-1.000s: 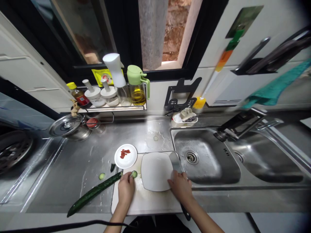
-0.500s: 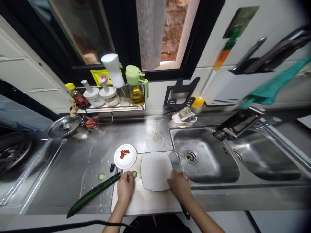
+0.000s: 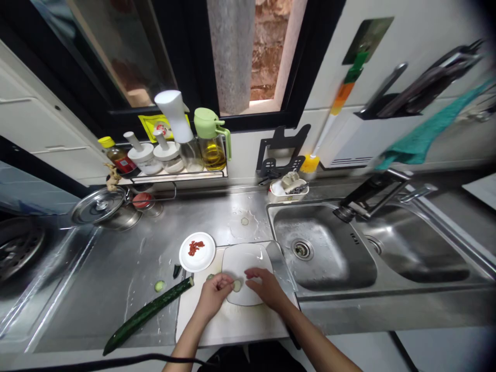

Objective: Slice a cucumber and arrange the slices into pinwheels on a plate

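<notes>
Between the fingertips of my left hand (image 3: pixel 214 295) is a pale cucumber slice (image 3: pixel 236 285), held over a white square plate (image 3: pixel 248 258). My right hand (image 3: pixel 267 289) hovers above the same plate with its fingers apart and nothing in them. Under the plate lies a white cutting board (image 3: pixel 228 328). A knife blade (image 3: pixel 277 253) rests along the board's right side, partly hidden by my right arm. A long cucumber (image 3: pixel 149 315) with a cut end lies to the left, its tip over the board. Another slice shows partly behind my left hand.
A round white plate (image 3: pixel 207 258) with red pieces stands behind the board. A cucumber end (image 3: pixel 159 285) and a dark green scrap (image 3: pixel 176 270) lie on the steel counter. The sink (image 3: pixel 329 279) is at right. Seasoning jars and an oil bottle (image 3: pixel 211 150) stand on the rack.
My left hand has moved right from the board to over the square plate, now pinching a cucumber slice. My right hand has moved left, away from the knife, and opened.
</notes>
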{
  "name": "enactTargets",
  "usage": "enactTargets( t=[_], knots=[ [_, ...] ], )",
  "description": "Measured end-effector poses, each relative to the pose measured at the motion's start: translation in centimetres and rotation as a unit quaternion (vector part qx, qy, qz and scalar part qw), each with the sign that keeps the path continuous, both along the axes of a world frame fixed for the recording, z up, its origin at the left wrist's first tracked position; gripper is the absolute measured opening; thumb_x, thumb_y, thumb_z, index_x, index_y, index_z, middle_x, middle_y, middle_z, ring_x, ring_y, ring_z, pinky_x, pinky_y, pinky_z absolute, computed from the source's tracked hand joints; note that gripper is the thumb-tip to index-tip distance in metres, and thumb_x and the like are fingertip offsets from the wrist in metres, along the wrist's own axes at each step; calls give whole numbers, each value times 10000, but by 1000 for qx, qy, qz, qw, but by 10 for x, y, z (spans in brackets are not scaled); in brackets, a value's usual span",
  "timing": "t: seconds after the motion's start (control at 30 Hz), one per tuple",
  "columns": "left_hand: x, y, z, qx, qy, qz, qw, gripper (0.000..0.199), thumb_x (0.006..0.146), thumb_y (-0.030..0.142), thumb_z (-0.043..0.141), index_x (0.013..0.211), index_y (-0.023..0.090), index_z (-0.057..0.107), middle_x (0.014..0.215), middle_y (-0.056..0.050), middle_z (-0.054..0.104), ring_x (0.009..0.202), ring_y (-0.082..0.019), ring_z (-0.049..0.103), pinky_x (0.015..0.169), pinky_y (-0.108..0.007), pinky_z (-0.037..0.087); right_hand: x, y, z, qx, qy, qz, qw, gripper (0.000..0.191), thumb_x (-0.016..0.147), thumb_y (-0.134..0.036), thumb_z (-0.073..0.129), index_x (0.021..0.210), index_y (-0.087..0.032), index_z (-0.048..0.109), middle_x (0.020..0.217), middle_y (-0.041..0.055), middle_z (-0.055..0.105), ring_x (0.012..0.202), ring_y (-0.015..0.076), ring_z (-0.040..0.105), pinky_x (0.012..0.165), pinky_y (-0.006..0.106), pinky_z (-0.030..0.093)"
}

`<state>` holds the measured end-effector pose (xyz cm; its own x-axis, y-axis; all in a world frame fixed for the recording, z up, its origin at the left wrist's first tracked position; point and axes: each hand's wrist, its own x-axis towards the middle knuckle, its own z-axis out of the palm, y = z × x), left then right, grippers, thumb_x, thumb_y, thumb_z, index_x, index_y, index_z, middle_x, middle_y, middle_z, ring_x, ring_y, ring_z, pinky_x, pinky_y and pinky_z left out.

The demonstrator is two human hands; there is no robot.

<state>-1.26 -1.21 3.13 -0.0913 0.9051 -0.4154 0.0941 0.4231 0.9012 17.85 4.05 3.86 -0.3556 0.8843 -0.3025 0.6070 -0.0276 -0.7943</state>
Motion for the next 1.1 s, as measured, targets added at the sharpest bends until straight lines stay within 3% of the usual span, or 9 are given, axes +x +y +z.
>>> enactTargets(
  t=[0.1,0.27,0.4,0.57,0.77,0.93,1.1],
  knots=[
    [11,5,6,1,-18,-20,1000,367,638,493,670,755,147,633,619,9,565,574,-94,468,575,-214,355,-8,3,2,-41,49,10,998,150,731,-235,580,814,-187,695,794,17,694,778,174,619,729,269,448],
    [16,9,4,-24,-36,-23,999,419,622,523,684,783,137,666,620,-11,601,567,-101,485,557,-219,352,-8,4,7,-49,34,8,998,116,715,-230,580,684,-175,677,677,5,665,674,151,589,626,238,408],
    [18,11,-3,-102,-110,13,989,502,632,616,643,736,125,640,571,16,555,461,-50,385,458,-193,255,-6,6,15,-21,9,34,999,142,748,-219,547,703,-188,677,707,0,670,704,145,586,664,236,403],
    [24,16,-5,-242,-223,65,942,597,619,663,640,874,124,618,584,23,550,416,-22,368,430,-162,202,-4,6,27,38,-20,92,995,168,810,-252,531,771,-214,690,765,4,671,786,160,571,750,259,387],
    [24,24,-5,-256,-281,35,924,464,540,408,806,865,121,641,637,3,594,467,-21,438,444,-148,255,1,5,30,85,-31,156,984,153,835,-256,529,782,-220,668,791,11,654,868,174,547,783,268,381],
    [22,30,-12,-241,-282,59,927,489,473,301,842,894,118,673,631,10,595,470,-21,441,445,-155,259,3,6,21,62,-28,97,993,165,812,-230,519,750,-211,671,778,11,670,819,163,569,775,268,389],
    [22,42,-19,-191,-204,61,958,429,474,322,818,824,111,688,587,4,606,458,-37,430,440,-177,242,2,11,2,-58,12,-18,998,129,729,-182,538,676,-181,655,682,8,670,702,153,598,682,247,417]
  ],
)
